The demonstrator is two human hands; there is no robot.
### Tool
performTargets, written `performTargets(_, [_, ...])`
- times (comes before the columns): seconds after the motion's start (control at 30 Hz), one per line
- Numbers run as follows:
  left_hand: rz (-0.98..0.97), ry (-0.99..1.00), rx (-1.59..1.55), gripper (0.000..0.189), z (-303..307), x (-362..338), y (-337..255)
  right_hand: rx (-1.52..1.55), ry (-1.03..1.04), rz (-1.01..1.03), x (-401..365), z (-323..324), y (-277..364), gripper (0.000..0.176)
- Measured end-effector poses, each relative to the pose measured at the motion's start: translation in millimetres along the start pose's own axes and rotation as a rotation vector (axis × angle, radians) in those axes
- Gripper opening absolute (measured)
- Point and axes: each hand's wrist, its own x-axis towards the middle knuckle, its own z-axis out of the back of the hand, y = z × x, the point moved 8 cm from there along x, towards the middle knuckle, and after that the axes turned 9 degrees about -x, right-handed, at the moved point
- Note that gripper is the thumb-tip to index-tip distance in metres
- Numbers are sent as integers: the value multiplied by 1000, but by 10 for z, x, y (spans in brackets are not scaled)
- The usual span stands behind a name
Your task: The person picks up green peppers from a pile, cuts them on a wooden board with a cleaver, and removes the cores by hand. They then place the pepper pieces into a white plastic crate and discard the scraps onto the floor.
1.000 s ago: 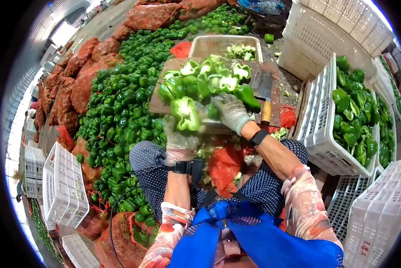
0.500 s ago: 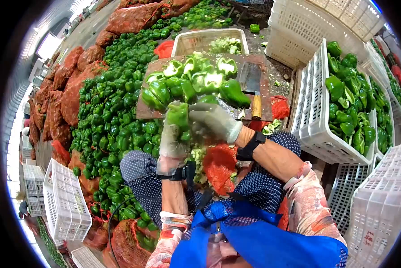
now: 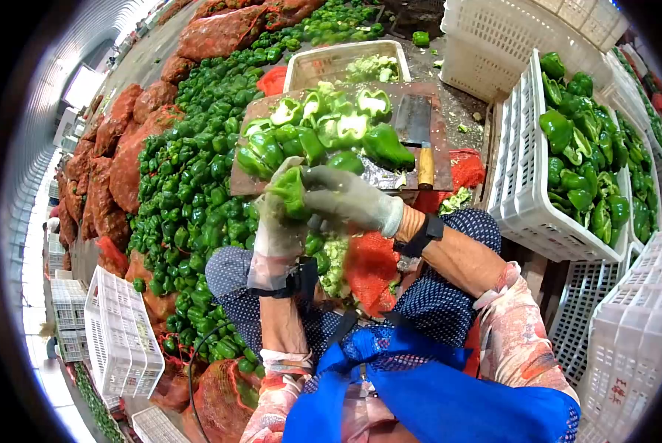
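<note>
My left hand (image 3: pixel 278 225), in a pale glove, is wrapped round a green bell pepper (image 3: pixel 288 193) held above my lap. From the right, my gloved right hand (image 3: pixel 349 199) closes its fingers against the same pepper; its fingertips are partly hidden and blurred. Just beyond both hands lies a cutting board (image 3: pixel 449 144) carrying cut-open pepper halves (image 3: pixel 349 129) and pieces with pale insides. A cleaver (image 3: pixel 414 118) with a wooden handle rests at the board's right side, apart from my hands.
A heap of whole peppers (image 3: pixel 191 166) spreads to the left, with red mesh sacks (image 3: pixel 113 122) behind it. A bin (image 3: pixel 309 65) of pepper scraps stands past the board. White crates (image 3: pixel 519 173) of peppers stand at right; another crate (image 3: pixel 121 332) sits at left.
My hands have moved slightly left and the pepper has turned in them, its top now tilted differently. The view has shifted a little. The cleaver and the board's peppers stay put.
</note>
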Motion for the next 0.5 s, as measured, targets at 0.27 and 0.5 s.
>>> performTargets(0.27, [72, 23, 193, 89, -116, -95, 4, 394, 154, 28, 71, -81, -187, 30])
performTargets(0.5, [107, 85, 289, 99, -312, -129, 20, 12, 225, 147, -40, -177, 10, 27])
